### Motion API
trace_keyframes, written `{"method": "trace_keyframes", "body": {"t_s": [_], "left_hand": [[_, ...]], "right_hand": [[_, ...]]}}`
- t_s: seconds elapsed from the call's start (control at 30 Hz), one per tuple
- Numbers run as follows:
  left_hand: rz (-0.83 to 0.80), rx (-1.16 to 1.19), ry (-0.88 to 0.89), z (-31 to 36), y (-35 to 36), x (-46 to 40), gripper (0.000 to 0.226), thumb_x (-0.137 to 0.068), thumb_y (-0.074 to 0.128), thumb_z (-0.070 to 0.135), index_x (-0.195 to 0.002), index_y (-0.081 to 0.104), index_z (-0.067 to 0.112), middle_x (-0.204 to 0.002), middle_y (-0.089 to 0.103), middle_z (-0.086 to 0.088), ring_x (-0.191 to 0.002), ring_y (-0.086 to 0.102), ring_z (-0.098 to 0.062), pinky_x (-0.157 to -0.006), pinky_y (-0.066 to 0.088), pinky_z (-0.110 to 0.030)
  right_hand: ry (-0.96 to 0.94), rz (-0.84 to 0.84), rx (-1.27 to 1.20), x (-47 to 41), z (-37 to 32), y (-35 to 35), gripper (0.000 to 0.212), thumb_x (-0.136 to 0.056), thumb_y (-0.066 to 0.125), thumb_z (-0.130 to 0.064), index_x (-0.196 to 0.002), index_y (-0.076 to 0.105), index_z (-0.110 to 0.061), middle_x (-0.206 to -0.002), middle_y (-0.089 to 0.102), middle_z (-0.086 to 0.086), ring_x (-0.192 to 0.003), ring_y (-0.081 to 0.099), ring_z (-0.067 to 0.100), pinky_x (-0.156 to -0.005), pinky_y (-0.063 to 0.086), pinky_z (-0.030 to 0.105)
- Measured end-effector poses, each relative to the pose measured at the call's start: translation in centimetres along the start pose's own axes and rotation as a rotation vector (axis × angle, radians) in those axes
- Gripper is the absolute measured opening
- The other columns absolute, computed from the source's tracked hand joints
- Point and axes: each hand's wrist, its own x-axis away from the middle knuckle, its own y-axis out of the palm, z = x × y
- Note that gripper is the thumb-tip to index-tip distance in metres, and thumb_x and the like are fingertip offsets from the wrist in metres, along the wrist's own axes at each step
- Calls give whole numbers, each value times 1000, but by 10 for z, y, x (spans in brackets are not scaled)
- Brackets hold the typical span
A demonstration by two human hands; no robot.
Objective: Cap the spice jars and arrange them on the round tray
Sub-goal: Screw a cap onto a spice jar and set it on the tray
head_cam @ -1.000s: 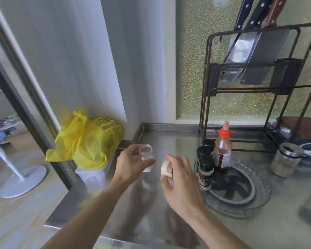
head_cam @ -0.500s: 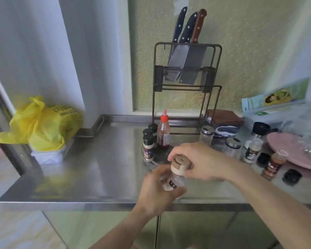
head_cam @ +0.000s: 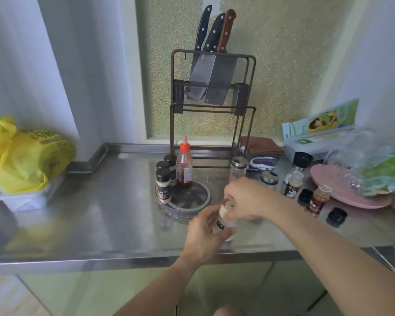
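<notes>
Head view: the left hand (head_cam: 203,236) was wrapped around a small clear spice jar (head_cam: 224,226), fingers closed on its body, holding it just above the front edge of the steel counter (head_cam: 100,220). The jar was pale, with a dark label patch on its side and a tan cap (head_cam: 228,205) at its top. The right hand (head_cam: 249,197) came over from the right, fingers closed down on that cap, covering most of it. Behind the hands, near the counter's middle, sat the round tray (head_cam: 201,201), clear-rimmed with a dark centre. Along its left rim stood three black-capped jars (head_cam: 163,188) close together, a red-capped sauce bottle (head_cam: 184,165) just beside them. Toward the right edge, an uncapped orange-filled jar (head_cam: 317,200) stood near two loose black caps (head_cam: 336,215), with a pink plate (head_cam: 342,190) behind.
</notes>
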Motion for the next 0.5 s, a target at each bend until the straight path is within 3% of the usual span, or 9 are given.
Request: {"method": "trace_keyframes", "body": {"t_s": [0.07, 0.13, 0.17, 0.23, 0.27, 0.37, 0.4, 0.47, 0.5], "left_hand": [[12, 6, -1, -2, 1, 1, 44, -75, 86, 9, -111, 69, 28, -109, 78, 15, -106, 73, -3, -94, 55, -21], [17, 15, 12, -4, 2, 1, 46, -75, 86, 12, -115, 69, 26, -110, 78, 15, -107, 72, -4, -96, 56, -26], [18, 19, 20, -4, 2, 1, 47, -75, 86, 12, -117, 69, 24, -110, 78, 15, -108, 72, -3, -97, 56, -26], [18, 16, 19, -4, 2, 1, 46, -76, 86, 10, -116, 68, 26, -109, 77, 19, -107, 72, 0, -96, 56, -23], [15, 18, 15, -5, 2, 1, 46, -77, 85, 8, -115, 68, 28, -108, 77, 21, -105, 72, 2, -94, 56, -20], [15, 38, 45, -6, 2, 2, 44, -77, 85, 8, -114, 68, 26, -106, 78, 17, -101, 73, 0, -89, 55, -19], [15, 39, 40, -6, 3, 1, 44, -77, 85, 9, -115, 68, 25, -107, 78, 15, -102, 73, -2, -90, 55, -21], [7, 31, 20, -5, 3, 2, 44, -78, 84, 11, -116, 68, 26, -107, 78, 15, -101, 73, -1, -92, 56, -23], [7, 33, 15, -5, 3, 3, 44, -78, 84, 11, -116, 68, 27, -107, 78, 15, -99, 73, 0, -91, 56, -23]], "right_hand": [[-4, -7, 56, -1, -3, -2, 39, -79, 72, -51, -82, 60, -14, -84, 62, 6, -82, 61, 28, -64, 48, 38], [-34, -50, 54, -1, -4, -5, 47, -81, 74, -47, -113, 61, -16, -106, 64, 6, -97, 60, 28, -73, 48, 39], [-44, -62, 37, -1, -3, -6, 47, -82, 74, -41, -119, 59, -17, -112, 64, 6, -100, 60, 28, -75, 48, 40], [-21, -35, 76, -3, -4, -8, 39, -86, 67, -44, -102, 63, -9, -100, 67, 12, -89, 63, 32, -66, 48, 43], [18, -42, 93, -3, -5, -9, 44, -88, 62, -50, -94, 60, -6, -92, 64, 13, -83, 62, 33, -61, 47, 42], [28, -110, 80, -5, -4, -6, 38, -82, 71, -44, -102, 56, -15, -94, 60, 8, -82, 60, 27, -65, 51, 40], [36, -120, 78, -5, -5, -6, 33, -82, 72, -42, -94, 55, -16, -89, 58, 6, -78, 58, 24, -63, 49, 37], [78, -79, 83, -2, -7, -7, 44, -88, 63, -54, -73, 51, -15, -75, 51, 5, -72, 55, 25, -53, 40, 33], [89, -74, 81, -1, -8, -8, 47, -87, 63, -58, -79, 55, -13, -79, 53, 6, -76, 55, 27, -53, 39, 33]]}}
